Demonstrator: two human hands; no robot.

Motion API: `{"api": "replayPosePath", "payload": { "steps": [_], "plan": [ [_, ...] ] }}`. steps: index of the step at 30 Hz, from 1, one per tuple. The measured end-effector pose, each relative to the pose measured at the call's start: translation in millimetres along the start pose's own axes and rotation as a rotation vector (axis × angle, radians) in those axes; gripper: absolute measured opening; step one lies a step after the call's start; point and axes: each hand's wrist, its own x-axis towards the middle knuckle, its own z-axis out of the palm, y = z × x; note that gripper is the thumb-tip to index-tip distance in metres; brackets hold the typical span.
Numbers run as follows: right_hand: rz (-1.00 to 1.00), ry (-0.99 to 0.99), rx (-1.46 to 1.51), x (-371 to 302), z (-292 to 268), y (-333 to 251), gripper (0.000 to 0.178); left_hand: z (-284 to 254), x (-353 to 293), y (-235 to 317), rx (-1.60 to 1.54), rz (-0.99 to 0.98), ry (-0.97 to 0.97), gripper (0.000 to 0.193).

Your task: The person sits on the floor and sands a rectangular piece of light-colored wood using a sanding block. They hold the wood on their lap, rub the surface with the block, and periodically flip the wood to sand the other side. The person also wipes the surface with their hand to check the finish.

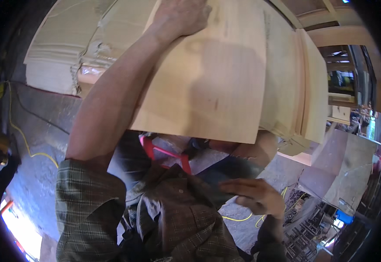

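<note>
A broad pale wooden board (225, 96) lies in front of me, its near edge toward my body. My left hand (182, 16) rests on its far part with fingers curled; whatever may be under them is hidden. My right hand (258, 196) hangs in the air nearer my body, right of and below the board. Its fingers stretch to the left, somewhat blurred, and no object shows in them.
Brown cardboard (68, 39) covers a stack at the left. More pale boards (304, 87) stand at the right. A red stool (184, 162) shows under the board. Yellow cable (29, 150) runs over the grey floor. A worn box-like block (338, 163) sits at the right.
</note>
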Motion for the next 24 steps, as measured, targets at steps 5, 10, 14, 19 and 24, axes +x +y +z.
{"api": "replayPosePath", "payload": {
  "steps": [5,10,14,19,24],
  "plan": [
    [0.293,0.941,-0.464,8.1,-17.9,54.4,0.041,23.5,-10.7,3.8,0.014,0.023,0.086,0.04],
    [-0.229,0.864,-0.871,132.3,-86.9,64.3,0.041,23.1,-15.2,-5.6,0.001,0.003,0.107,0.043],
    [-0.243,0.963,-0.798,194.8,-197.7,78.8,0.048,22.6,-16.2,-1.6,0.034,0.034,0.136,0.043],
    [-0.046,1.094,-0.732,255.7,-288.9,86.6,0.05,14.5,-9.7,-2.4,-0.013,-0.034,0.024,0.044],
    [-0.205,1.056,-0.767,187.3,-206.2,107.5,0.051,21.7,-6.9,-1.4,-0.046,-0.026,-0.002,0.044]
  ]
}}
